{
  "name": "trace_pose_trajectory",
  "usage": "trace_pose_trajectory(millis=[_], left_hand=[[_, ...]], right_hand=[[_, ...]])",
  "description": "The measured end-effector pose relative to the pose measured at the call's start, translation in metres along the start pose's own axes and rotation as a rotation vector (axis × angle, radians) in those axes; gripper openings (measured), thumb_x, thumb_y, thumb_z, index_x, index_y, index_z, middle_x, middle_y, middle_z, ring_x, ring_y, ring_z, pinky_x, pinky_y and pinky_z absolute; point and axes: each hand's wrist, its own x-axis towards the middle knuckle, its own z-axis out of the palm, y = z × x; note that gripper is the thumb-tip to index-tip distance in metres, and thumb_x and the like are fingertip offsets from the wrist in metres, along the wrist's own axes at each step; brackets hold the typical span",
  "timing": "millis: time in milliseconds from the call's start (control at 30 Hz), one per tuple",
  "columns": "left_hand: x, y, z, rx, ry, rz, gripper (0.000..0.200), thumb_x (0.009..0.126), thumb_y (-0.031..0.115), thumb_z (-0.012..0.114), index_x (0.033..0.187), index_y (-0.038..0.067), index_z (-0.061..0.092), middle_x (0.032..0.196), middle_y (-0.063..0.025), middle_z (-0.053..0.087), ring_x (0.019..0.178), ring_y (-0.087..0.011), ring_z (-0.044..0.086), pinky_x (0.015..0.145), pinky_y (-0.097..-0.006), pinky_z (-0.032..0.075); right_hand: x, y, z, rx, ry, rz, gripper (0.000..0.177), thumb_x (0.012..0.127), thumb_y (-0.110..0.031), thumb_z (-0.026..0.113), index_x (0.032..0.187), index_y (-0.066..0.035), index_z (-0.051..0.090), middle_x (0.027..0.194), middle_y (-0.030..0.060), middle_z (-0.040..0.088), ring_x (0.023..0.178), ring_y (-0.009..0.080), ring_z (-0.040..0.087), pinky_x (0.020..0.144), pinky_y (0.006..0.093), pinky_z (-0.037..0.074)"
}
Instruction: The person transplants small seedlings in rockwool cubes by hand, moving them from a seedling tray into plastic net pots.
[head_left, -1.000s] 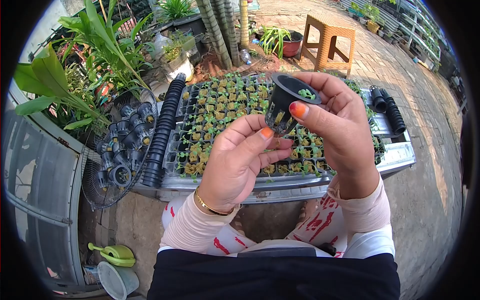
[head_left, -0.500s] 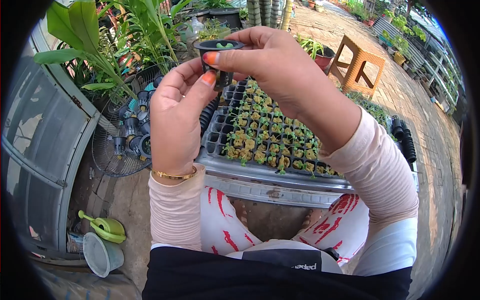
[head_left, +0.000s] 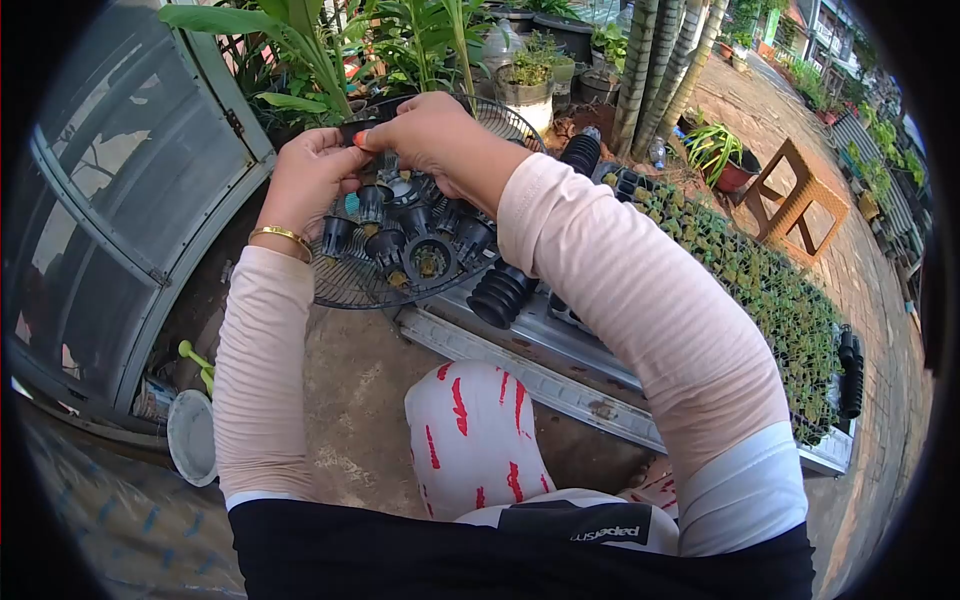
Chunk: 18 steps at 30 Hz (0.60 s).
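1. We wear pale pink, finely creased sleeves (head_left: 640, 290) along both arms, with white cloth (head_left: 745, 490) above them.
2. A gold bracelet (head_left: 283, 235) circles our left wrist.
3. Orange polish colours a nail on our right hand (head_left: 430, 140).
4. Our black outer garment (head_left: 520, 565) partly covers a dark panel (head_left: 560, 522) with pale lettering.
5. Our white trousers (head_left: 480, 430) carry red streaks.

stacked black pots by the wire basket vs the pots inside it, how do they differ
The stacked pots are nested into one long column; the basket pots lie loose in a jumble. The stacked pots lie outside the wire basket, the basket pots inside it. Both are black.
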Motion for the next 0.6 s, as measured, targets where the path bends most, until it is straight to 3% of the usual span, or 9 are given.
trace_pose_trajectory(millis=[33, 100, 167, 233, 267, 333, 600], left_hand=[[0.005, -0.009, -0.013, 0.073, 0.020, -0.082, 0.020, 0.080, 0.014, 0.064, 0.097, 0.004, 0.059, 0.087, 0.0014, 0.061, 0.074, -0.0063, 0.056, 0.064, -0.0211, 0.046], [0.020, -0.037, -0.036, 0.099, 0.092, -0.076, 0.018, 0.079, 0.015, 0.065, 0.091, 0.004, 0.059, 0.082, 0.0013, 0.058, 0.069, -0.0075, 0.053, 0.063, -0.0230, 0.047], [0.029, -0.052, -0.052, 0.177, 0.142, -0.210, 0.017, 0.078, 0.016, 0.066, 0.088, 0.004, 0.059, 0.079, 0.0001, 0.056, 0.070, -0.0098, 0.053, 0.062, -0.0250, 0.048], [0.035, -0.063, -0.059, 0.146, 0.145, -0.235, 0.019, 0.076, 0.016, 0.068, 0.085, 0.002, 0.058, 0.078, -0.0024, 0.054, 0.068, -0.0130, 0.055, 0.060, -0.0282, 0.050], [0.040, -0.070, -0.060, 0.163, 0.226, -0.281, 0.021, 0.074, 0.015, 0.069, 0.083, -0.002, 0.060, 0.078, -0.0057, 0.056, 0.062, -0.0154, 0.056, 0.057, -0.0274, 0.051], [0.052, -0.085, -0.066, 0.174, 0.310, -0.328, 0.023, 0.072, 0.014, 0.070, 0.082, -0.005, 0.062, 0.078, -0.0091, 0.059, 0.057, -0.0178, 0.057, 0.053, -0.0267, 0.052], [0.062, -0.093, -0.051, 0.518, 0.321, -0.518, 0.034, 0.068, 0.016, 0.074, 0.086, -0.010, 0.061, 0.086, -0.0168, 0.062, 0.065, -0.0242, 0.064, 0.052, -0.0334, 0.054]], right_hand=[[0.004, 0.000, 0.008, 0.001, -0.015, -0.002, 0.026, 0.067, -0.018, 0.074, 0.072, 0.001, 0.057, 0.066, 0.0066, 0.050, 0.055, 0.0153, 0.048, 0.046, 0.0292, 0.033], [0.015, 0.009, 0.023, -0.081, -0.081, 0.035, 0.027, 0.068, -0.018, 0.074, 0.067, -0.002, 0.053, 0.064, 0.0060, 0.048, 0.055, 0.0161, 0.047, 0.045, 0.0308, 0.032], [0.030, 0.022, 0.038, -0.095, -0.095, 0.012, 0.026, 0.069, -0.019, 0.073, 0.068, 0.000, 0.055, 0.065, 0.0081, 0.051, 0.055, 0.0167, 0.048, 0.045, 0.0325, 0.034], [0.045, 0.030, 0.051, -0.274, -0.185, 0.053, 0.049, 0.066, -0.036, 0.077, 0.088, 0.006, 0.065, 0.089, 0.0167, 0.066, 0.079, 0.0251, 0.065, 0.069, 0.0316, 0.050], [0.044, 0.028, 0.055, -0.377, -0.195, 0.009, 0.048, 0.069, -0.041, 0.073, 0.088, 0.003, 0.066, 0.090, 0.0167, 0.066, 0.083, 0.0253, 0.065, 0.072, 0.0316, 0.050], [0.041, 0.026, 0.059, -0.389, -0.181, 0.036, 0.048, 0.069, -0.040, 0.073, 0.089, 0.003, 0.066, 0.091, 0.0171, 0.066, 0.085, 0.0251, 0.065, 0.073, 0.0314, 0.050], [0.044, 0.024, 0.060, -0.523, -0.229, 0.070, 0.044, 0.069, -0.037, 0.074, 0.091, 0.000, 0.067, 0.093, 0.0164, 0.065, 0.089, 0.0251, 0.064, 0.076, 0.0312, 0.050]])
